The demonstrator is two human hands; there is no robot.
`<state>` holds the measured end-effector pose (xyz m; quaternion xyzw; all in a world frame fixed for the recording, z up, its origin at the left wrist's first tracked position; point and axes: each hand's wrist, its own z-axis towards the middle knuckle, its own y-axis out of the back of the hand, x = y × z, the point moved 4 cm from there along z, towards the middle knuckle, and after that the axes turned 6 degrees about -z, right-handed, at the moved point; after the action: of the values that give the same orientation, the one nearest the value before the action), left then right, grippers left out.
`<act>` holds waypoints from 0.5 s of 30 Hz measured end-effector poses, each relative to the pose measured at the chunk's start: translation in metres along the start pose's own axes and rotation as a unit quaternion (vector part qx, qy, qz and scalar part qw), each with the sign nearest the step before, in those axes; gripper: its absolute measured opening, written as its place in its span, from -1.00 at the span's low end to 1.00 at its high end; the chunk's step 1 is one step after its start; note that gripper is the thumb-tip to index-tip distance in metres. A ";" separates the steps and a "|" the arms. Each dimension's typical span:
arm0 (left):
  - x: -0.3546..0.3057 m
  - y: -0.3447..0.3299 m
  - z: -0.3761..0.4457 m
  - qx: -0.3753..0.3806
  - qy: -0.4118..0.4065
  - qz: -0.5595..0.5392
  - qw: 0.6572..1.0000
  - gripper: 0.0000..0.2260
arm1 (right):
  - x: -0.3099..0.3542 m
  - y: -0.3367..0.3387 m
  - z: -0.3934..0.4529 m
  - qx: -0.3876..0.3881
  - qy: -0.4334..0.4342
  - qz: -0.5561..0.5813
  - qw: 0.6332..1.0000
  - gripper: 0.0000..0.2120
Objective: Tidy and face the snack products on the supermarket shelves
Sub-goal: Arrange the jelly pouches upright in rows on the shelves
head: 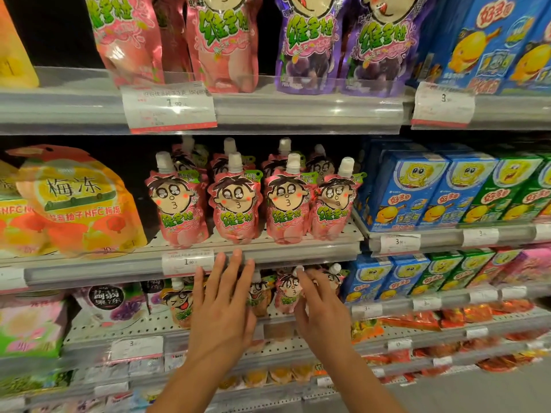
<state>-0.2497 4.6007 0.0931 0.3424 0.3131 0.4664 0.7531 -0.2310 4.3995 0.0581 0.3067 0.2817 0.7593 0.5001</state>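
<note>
A row of pink cartoon-face jelly pouches (235, 208) with white caps stands upright on the middle shelf, more rows behind it. One shelf lower stand more pouches. My right hand (320, 305) holds a small pink pouch (287, 289) there, fingers curled round its right side. My left hand (223, 299) hovers with straight, spread fingers in front of the lower-shelf pouches, its fingertips level with the middle shelf's price rail (119, 271). An orange-capped laughing-face pouch (179, 305) stands just left of my left hand.
Orange jelly bags (77, 204) fill the middle shelf's left. Blue and green cartoon boxes (447, 192) stand at right on two shelves. Large pink and purple pouches (313, 46) line the top shelf. Price tags (170, 107) hang from the rails. Lower shelves hold small packets.
</note>
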 end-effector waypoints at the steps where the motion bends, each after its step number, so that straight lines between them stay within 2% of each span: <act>1: 0.000 0.000 0.000 0.001 0.000 0.000 1.000 -0.14 | -0.002 -0.003 0.002 0.018 -0.007 -0.007 1.000 -0.47; 7: 0.002 0.000 0.000 0.005 0.000 -0.004 1.000 -0.16 | -0.008 -0.016 0.012 0.097 -0.030 -0.011 0.995 -0.50; 13: 0.004 -0.001 -0.001 0.027 0.000 0.004 1.000 -0.14 | -0.012 -0.010 0.012 0.116 -0.030 0.012 0.993 -0.77; 15: 0.003 0.000 -0.001 0.031 -0.003 0.004 1.000 -0.14 | -0.013 -0.008 0.011 0.117 -0.035 0.019 0.992 -0.81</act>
<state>-0.2494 4.6041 0.0919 0.3680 0.3240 0.4586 0.7411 -0.2140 4.3913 0.0573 0.3945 0.3449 0.7195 0.4557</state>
